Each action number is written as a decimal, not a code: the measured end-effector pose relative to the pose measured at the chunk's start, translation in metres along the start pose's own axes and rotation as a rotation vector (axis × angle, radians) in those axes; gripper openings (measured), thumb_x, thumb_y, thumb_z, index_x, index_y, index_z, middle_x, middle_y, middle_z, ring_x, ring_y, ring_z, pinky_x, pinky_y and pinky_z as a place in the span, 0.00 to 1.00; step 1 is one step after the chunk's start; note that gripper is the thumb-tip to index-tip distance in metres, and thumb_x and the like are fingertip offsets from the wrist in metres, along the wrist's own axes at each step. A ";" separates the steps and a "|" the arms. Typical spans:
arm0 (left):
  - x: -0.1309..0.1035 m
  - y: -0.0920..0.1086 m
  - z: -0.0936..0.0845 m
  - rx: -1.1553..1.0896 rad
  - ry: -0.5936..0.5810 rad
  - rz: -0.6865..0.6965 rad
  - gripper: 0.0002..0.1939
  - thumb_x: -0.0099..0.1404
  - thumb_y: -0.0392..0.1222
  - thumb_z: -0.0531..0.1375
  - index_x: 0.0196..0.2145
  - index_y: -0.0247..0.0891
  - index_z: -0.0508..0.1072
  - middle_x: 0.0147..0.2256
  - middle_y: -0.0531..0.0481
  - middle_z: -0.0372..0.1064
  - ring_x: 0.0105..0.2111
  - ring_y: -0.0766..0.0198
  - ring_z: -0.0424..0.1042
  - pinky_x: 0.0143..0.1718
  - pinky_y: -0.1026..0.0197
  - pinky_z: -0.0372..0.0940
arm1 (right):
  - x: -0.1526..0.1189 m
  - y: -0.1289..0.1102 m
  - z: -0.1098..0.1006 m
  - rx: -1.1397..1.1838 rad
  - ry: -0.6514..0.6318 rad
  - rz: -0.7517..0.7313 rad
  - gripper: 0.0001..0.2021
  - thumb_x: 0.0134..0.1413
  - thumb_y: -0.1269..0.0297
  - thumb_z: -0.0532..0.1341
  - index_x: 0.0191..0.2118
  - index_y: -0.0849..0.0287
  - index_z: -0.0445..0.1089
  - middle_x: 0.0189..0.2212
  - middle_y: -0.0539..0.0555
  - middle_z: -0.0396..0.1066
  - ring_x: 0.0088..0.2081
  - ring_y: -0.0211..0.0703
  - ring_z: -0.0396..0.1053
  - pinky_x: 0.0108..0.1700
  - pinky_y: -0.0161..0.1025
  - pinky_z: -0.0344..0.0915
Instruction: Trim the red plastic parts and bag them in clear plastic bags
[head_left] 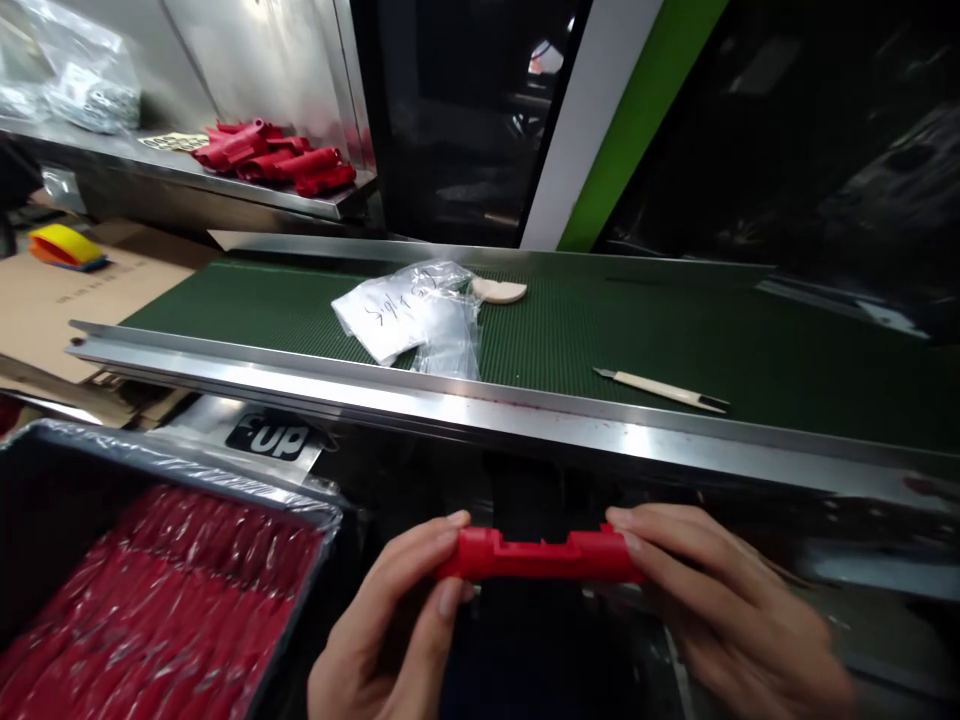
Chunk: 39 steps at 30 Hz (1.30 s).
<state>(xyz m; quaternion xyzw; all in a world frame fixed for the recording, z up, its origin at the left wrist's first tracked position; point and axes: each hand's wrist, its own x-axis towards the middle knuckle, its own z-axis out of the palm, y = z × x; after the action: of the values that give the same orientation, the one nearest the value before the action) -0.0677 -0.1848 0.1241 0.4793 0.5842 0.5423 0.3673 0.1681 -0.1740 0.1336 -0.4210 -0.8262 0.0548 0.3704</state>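
A red plastic part [536, 558], roughly tube-shaped with a notch cut along its middle, lies level between my two hands in front of the conveyor. My left hand [397, 620] pinches its left end between thumb and fingers. At the right end, the fingers of my right hand [727, 600] are closed round the part; the thumb is hidden. The part is held off any surface, nearer to me than the conveyor's metal edge.
A green conveyor [285, 305] carries a marked plastic bag [397, 310], a pale half-round piece [499, 291] and a knife [664, 390]. Lower left, a dark bin [330, 530] holds wrapped red parts. More red parts [274, 155] lie on a metal shelf [172, 180]. Cardboard [60, 300] lies left.
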 end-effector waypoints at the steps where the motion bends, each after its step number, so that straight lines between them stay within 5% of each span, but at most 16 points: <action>1: -0.002 -0.001 -0.001 0.015 -0.014 0.019 0.10 0.66 0.43 0.60 0.43 0.57 0.76 0.45 0.55 0.75 0.42 0.58 0.75 0.45 0.57 0.75 | -0.003 0.000 0.001 0.023 -0.003 0.023 0.29 0.54 0.82 0.58 0.60 0.52 0.66 0.49 0.55 0.72 0.50 0.46 0.71 0.48 0.40 0.72; 10: -0.004 -0.010 -0.010 0.056 -0.216 0.185 0.20 0.66 0.34 0.60 0.52 0.54 0.72 0.49 0.53 0.70 0.48 0.62 0.72 0.49 0.64 0.71 | -0.026 0.004 0.026 0.250 0.057 0.485 0.09 0.59 0.67 0.63 0.44 0.46 0.75 0.42 0.46 0.75 0.41 0.37 0.75 0.43 0.27 0.72; 15: 0.001 -0.012 -0.013 0.043 -0.258 0.001 0.16 0.67 0.39 0.60 0.51 0.54 0.72 0.41 0.55 0.72 0.38 0.69 0.74 0.40 0.71 0.70 | -0.038 0.006 0.034 0.641 -0.074 0.829 0.07 0.59 0.60 0.63 0.42 0.50 0.76 0.35 0.50 0.75 0.32 0.38 0.73 0.31 0.29 0.71; 20: 0.008 -0.016 -0.014 -0.068 -0.224 -0.267 0.12 0.64 0.47 0.63 0.45 0.46 0.77 0.29 0.54 0.74 0.27 0.71 0.72 0.30 0.75 0.68 | -0.032 -0.002 0.041 0.948 -0.023 0.992 0.09 0.59 0.56 0.63 0.39 0.54 0.77 0.31 0.52 0.74 0.31 0.38 0.72 0.32 0.31 0.70; 26: 0.016 -0.022 -0.020 -0.086 -0.218 -0.394 0.19 0.62 0.50 0.64 0.46 0.37 0.75 0.31 0.51 0.75 0.27 0.67 0.73 0.30 0.70 0.70 | -0.024 -0.010 0.045 0.976 -0.078 0.976 0.10 0.63 0.57 0.59 0.43 0.52 0.76 0.36 0.52 0.73 0.34 0.38 0.72 0.35 0.32 0.69; 32: 0.014 -0.035 -0.038 0.037 -0.312 -0.401 0.18 0.67 0.50 0.60 0.51 0.41 0.71 0.39 0.50 0.74 0.36 0.65 0.74 0.41 0.66 0.70 | -0.013 -0.018 0.045 0.743 -0.192 0.769 0.08 0.66 0.61 0.56 0.41 0.49 0.73 0.36 0.47 0.70 0.36 0.33 0.69 0.39 0.30 0.64; 35: 0.011 -0.042 -0.045 0.157 -0.310 -0.199 0.16 0.69 0.46 0.58 0.53 0.45 0.68 0.49 0.49 0.69 0.48 0.62 0.71 0.51 0.62 0.66 | -0.007 -0.022 0.047 0.667 -0.191 0.689 0.07 0.67 0.62 0.56 0.40 0.48 0.72 0.36 0.46 0.70 0.36 0.32 0.69 0.38 0.30 0.63; 39: 0.010 -0.041 -0.047 0.355 -0.467 0.205 0.33 0.67 0.37 0.59 0.65 0.54 0.53 0.64 0.51 0.53 0.63 0.60 0.55 0.65 0.56 0.52 | 0.004 -0.029 0.053 0.598 -0.239 0.609 0.07 0.66 0.64 0.56 0.40 0.48 0.72 0.34 0.44 0.71 0.35 0.30 0.68 0.37 0.27 0.62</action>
<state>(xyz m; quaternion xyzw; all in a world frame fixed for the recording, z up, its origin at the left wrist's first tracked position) -0.1213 -0.1868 0.0917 0.7040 0.5183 0.3414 0.3454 0.1126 -0.1784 0.1097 -0.5102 -0.6493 0.4462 0.3449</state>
